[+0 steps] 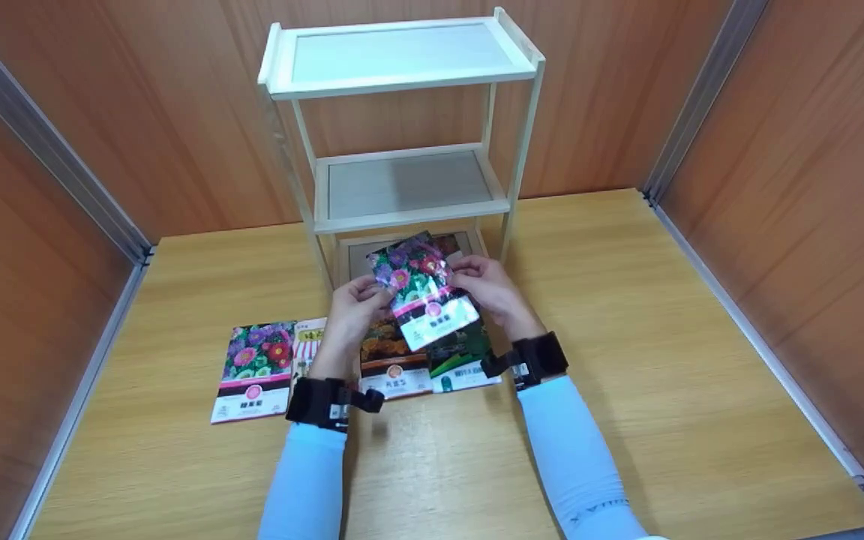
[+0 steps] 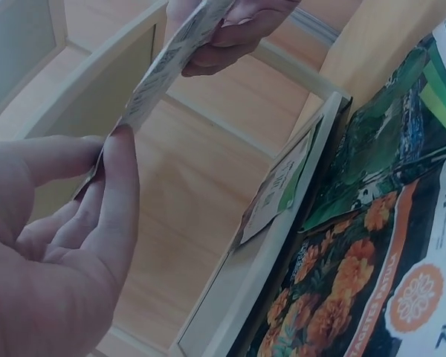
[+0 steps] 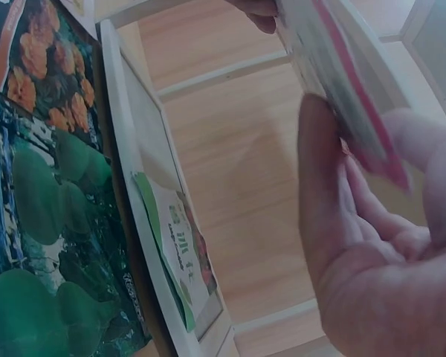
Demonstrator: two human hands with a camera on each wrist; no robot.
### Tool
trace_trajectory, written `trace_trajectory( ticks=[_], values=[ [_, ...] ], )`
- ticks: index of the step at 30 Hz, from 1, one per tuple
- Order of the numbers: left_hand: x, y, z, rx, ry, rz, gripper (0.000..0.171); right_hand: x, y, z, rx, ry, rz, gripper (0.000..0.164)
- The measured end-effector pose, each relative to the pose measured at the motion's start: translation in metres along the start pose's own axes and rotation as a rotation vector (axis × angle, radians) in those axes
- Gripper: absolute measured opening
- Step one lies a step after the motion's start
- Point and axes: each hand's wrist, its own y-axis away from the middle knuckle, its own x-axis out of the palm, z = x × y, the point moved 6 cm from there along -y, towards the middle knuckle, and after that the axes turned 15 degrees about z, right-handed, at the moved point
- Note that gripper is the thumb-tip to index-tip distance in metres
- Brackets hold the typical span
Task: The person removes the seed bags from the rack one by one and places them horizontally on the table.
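Observation:
A seed packet (image 1: 421,281) with pink, purple and red flowers is held up, tilted, in front of the shelf's lowest tier. My left hand (image 1: 355,315) pinches its left edge between thumb and fingers; my right hand (image 1: 493,292) pinches the opposite edge. Both wrist views show the packet (image 2: 160,82) nearly edge-on. Below the hands, a marigold seed packet (image 1: 394,379) and a green-pictured packet (image 1: 462,364) lie side by side on the table. A packet with a white and green label (image 3: 180,249) lies on the lowest tier.
A pale three-tier shelf (image 1: 402,86) stands against the wooden back wall. Left on the table lie another packet with the same flower picture (image 1: 256,360) and a striped one (image 1: 310,337), partly hidden by my left hand. Wooden panels (image 1: 799,187) enclose the sides.

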Motion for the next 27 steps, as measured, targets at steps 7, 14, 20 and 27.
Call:
trace_trajectory(
  ticks=[7,14,20,27],
  values=[
    [-0.0016,-0.0018,-0.0006,-0.016,-0.057,0.012,0.053,0.0043,0.0008,0.0024,0.017,0.031,0.040,0.034],
    [-0.0029,-0.0011,0.0011,0.001,-0.025,-0.019,0.049,0.0037,0.0007,0.0047,0.013,0.037,-0.001,0.029],
    [-0.0028,-0.0010,0.0008,0.015,-0.036,-0.019,0.042,0.0036,0.0011,0.0032,0.033,0.019,0.002,0.027],
    [0.0012,-0.0001,0.0019,-0.036,-0.048,-0.017,0.033,-0.0031,0.0092,0.0058,0.106,0.119,0.024,0.018]
  ],
)
